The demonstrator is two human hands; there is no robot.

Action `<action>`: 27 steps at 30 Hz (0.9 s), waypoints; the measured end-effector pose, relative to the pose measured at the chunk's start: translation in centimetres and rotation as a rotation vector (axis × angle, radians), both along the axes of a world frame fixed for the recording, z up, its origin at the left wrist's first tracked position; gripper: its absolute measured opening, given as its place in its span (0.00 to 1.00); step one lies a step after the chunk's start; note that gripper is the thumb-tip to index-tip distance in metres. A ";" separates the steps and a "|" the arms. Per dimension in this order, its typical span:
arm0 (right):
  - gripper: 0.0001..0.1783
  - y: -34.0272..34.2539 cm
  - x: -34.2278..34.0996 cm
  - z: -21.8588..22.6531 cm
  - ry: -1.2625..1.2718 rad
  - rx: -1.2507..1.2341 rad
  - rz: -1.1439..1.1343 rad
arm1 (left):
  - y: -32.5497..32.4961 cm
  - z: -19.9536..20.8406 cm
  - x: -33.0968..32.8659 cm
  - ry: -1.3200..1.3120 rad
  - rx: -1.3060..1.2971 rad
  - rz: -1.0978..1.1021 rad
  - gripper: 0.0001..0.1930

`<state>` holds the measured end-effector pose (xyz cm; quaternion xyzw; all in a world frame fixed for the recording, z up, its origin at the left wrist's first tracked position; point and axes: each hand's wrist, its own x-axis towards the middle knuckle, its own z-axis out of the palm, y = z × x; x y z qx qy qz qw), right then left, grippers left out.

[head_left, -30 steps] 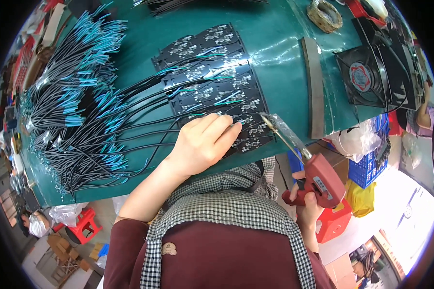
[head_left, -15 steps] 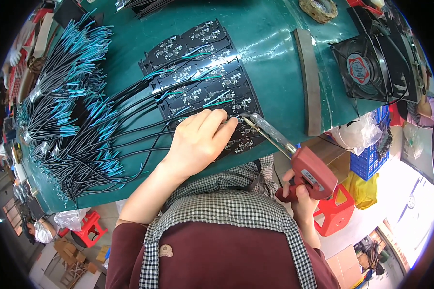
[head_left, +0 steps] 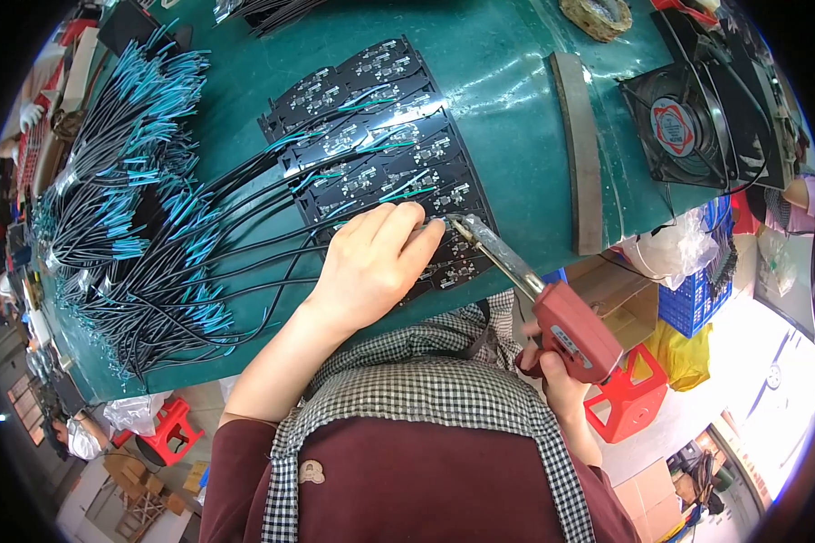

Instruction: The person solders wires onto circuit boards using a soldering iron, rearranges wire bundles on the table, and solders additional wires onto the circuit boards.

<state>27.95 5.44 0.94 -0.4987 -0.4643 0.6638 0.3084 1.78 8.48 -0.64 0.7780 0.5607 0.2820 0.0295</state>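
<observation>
A panel of black circuit boards (head_left: 457, 149) lies on the green tabletop, with several black cables (head_left: 263, 242) running onto it from the left. Some of their stripped blue and green wires rest across the boards. My left hand (head_left: 367, 267) presses over the panel's lower part, thumb and forefinger pinching a cable's wire end, mostly hidden by the fingers. In my right hand (head_left: 563, 387) is a red soldering gun (head_left: 572, 328), gripped by its handle. Its long metal tip touches or hovers just beside my left fingertips; I cannot tell which.
A big heap of black cables with blue ends (head_left: 109, 204) covers the table's left side. To the right lie a grey bar (head_left: 578, 154) and a black fan (head_left: 670, 127); a rough brown dish (head_left: 598, 16) sits at the back. A red stool (head_left: 629, 405) and blue crate (head_left: 688, 310) stand beyond the edge.
The soldering gun's body has shifted slightly left and down, and its tip has stayed near my left fingertips. My left hand has barely moved.
</observation>
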 end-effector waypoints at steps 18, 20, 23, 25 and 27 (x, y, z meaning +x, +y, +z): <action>0.36 -0.9 0.8 0.1 0.155 -0.018 -0.135 | -0.5 0.3 0.8 0.094 0.120 -0.044 0.13; 0.36 -1.0 0.8 0.1 0.148 -0.036 -0.131 | -0.6 0.2 0.9 0.095 0.115 -0.046 0.14; 0.33 -0.9 0.6 0.2 0.205 -0.048 -0.137 | -0.5 0.1 0.9 0.100 0.110 -0.052 0.14; 0.31 -0.8 0.5 0.2 0.231 -0.058 -0.128 | -0.6 0.1 0.9 0.108 0.109 -0.054 0.13; 0.32 -0.8 0.4 0.2 0.173 -0.045 -0.115 | -0.6 0.0 1.0 0.115 0.115 -0.056 0.13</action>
